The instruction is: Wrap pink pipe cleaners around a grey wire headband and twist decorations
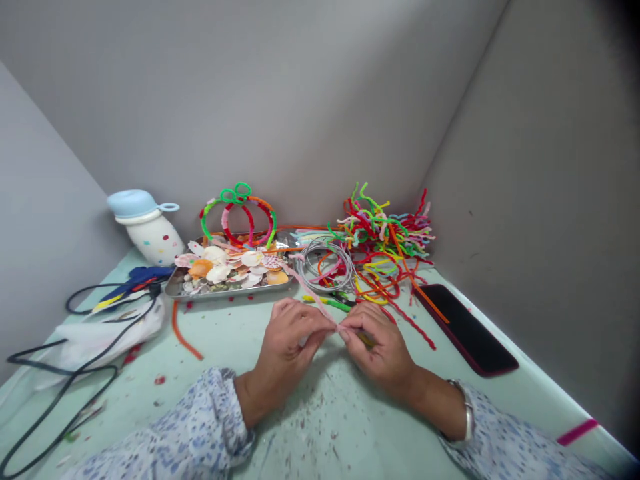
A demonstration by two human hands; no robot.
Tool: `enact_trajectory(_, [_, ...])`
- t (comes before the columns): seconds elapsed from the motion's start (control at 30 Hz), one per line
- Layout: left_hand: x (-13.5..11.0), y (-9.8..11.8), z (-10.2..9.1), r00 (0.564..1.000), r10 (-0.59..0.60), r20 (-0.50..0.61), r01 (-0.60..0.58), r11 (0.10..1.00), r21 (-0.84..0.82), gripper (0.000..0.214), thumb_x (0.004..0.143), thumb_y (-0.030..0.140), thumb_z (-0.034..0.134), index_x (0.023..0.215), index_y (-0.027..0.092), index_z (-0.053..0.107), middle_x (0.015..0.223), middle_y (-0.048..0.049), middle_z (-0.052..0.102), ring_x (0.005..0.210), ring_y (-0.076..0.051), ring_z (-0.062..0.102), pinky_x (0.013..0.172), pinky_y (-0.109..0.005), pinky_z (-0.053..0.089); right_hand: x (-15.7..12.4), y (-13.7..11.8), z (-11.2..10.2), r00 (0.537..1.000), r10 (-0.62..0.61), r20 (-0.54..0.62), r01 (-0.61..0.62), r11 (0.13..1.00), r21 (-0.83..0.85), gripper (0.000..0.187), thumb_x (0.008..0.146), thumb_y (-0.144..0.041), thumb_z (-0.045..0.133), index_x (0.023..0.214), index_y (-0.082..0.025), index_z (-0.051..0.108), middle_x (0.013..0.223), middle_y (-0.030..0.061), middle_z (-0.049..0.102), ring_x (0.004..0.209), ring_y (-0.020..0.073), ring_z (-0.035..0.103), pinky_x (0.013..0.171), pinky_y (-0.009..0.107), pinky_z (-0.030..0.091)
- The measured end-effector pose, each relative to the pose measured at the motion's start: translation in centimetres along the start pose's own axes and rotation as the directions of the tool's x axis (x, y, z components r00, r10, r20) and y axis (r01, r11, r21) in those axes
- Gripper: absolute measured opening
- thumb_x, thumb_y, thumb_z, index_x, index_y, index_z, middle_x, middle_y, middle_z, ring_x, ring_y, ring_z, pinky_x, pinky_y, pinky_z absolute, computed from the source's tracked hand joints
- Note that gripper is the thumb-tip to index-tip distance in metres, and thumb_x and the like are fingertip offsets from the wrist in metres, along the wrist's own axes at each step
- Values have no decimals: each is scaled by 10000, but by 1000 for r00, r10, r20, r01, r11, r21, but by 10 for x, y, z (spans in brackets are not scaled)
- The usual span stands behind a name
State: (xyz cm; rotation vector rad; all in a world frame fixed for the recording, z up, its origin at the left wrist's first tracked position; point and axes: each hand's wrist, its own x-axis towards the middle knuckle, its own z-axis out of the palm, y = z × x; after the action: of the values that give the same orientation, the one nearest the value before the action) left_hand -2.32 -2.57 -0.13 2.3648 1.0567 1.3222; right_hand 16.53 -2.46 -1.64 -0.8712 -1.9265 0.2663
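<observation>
My left hand (pixel 287 340) and my right hand (pixel 377 343) meet over the pale green table (pixel 320 413), fingers pinched together on a pale pink pipe cleaner (pixel 310 293) that runs up and left from my fingertips toward the tray. A yellow-green piece shows under my right fingers. Just beyond my hands lies a coil of grey wire rings (pixel 327 263).
A metal tray (pixel 225 290) of seashells sits behind my left hand, with pipe-cleaner hoops (pixel 240 213) and a white dotted jar (pixel 150 230) behind it. A heap of coloured pipe cleaners (pixel 385 240) lies back right. A dark phone (pixel 465 327) is right; a glue gun (pixel 135 280) and black cable (pixel 75 380) left.
</observation>
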Motion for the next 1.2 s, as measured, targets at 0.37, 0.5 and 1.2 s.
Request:
enact_trajectory(0.37, [2,0,-1,995,77,-62,-76,997,17,106,864,191,652,899,262,723,836,2,746,776,-156,657,832,-367,400,-1,1,0,1000,-8,-25,9,1000,16,72,871,-155,561,830,-208,588,717,15,591,711,178,548,685,351,428])
enact_trajectory(0.5, [1,-1,-1,997,67,-48,-66,997,30,90,866,211,654,896,266,719,862,3,757,792,-157,673,858,-374,394,-1,1,0,1000,-1,-20,1,1000,14,67,870,-156,563,831,-204,589,725,18,590,719,179,543,691,350,424])
enact_trajectory(1.2, [2,-3,3,993,103,-66,-101,994,39,110,868,148,640,912,230,698,859,-7,735,789,-151,655,846,-374,388,-3,2,0,1000,2,19,-2,1000,17,64,884,-146,563,862,-198,593,755,21,598,753,180,540,729,355,410])
